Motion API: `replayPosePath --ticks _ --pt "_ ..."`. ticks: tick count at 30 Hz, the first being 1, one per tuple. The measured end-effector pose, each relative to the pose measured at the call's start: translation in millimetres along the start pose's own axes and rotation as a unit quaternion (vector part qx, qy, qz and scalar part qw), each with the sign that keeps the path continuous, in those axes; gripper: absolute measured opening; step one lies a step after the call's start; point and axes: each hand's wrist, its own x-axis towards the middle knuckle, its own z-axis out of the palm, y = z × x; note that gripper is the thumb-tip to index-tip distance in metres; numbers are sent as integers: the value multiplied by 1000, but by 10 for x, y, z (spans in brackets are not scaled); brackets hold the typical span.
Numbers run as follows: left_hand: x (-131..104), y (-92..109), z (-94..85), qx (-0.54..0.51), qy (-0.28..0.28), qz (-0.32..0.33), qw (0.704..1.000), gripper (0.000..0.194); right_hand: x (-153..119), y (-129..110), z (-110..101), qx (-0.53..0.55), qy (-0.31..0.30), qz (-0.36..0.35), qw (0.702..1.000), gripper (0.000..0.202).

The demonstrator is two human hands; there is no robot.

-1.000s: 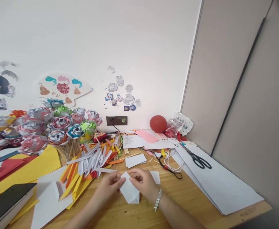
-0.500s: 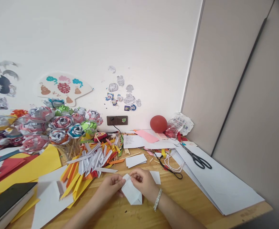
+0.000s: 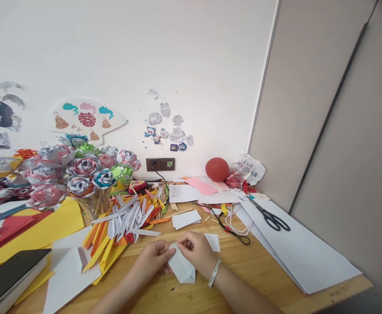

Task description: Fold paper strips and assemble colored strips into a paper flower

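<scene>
A partly folded white paper (image 3: pixel 182 267) is held between my two hands, low in the middle of the view. My left hand (image 3: pixel 156 256) pinches its upper left edge between thumb and fingers. The top of the paper is gripped by my right hand (image 3: pixel 196 250), with a beaded bracelet on the wrist. Creases show at the paper's lower end. Just behind my right hand lies another white piece (image 3: pixel 213 242), and further back are small white rectangles (image 3: pixel 186 220).
Folded paper strips (image 3: pixel 125 218) and paper flowers (image 3: pixel 83 168) crowd the left. A dark phone-like slab (image 3: pixel 11 274) lies front left. Black scissors (image 3: pixel 272 218) rest on white sheets (image 3: pixel 308 248) at right. A red balloon (image 3: pixel 217 169) is by the wall.
My left hand has shifted slightly along the paper's left edge, its fingers more underneath. The paper's top has tipped and is now more covered by my fingers.
</scene>
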Motion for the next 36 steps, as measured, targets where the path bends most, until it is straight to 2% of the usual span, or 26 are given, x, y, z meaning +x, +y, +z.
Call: replayPosePath --ticks 10,16,21,24,29,33,36 --pt "49 -92 -65 -15 -13 0 1000 45 16 18 13 73 -12 45 996 4" --pt "30 -60 -56 -23 -33 -1 999 45 17 1 14 135 -83 98 982 18" --pt "14 -44 -41 -35 -47 -5 998 46 19 21 21 147 -106 124 975 12" --pt "13 -54 -32 -37 -50 -6 998 46 13 41 35 119 -103 123 980 11" --pt "23 -51 -27 -34 -33 -16 999 47 10 69 30 42 -84 71 993 8" --pt "23 -34 -55 -67 -19 -36 997 45 17 42 -44 9 -74 6 997 20" --pt "20 -30 -80 -75 -25 -46 996 44 22 -1 -110 -25 -94 -70 993 26"
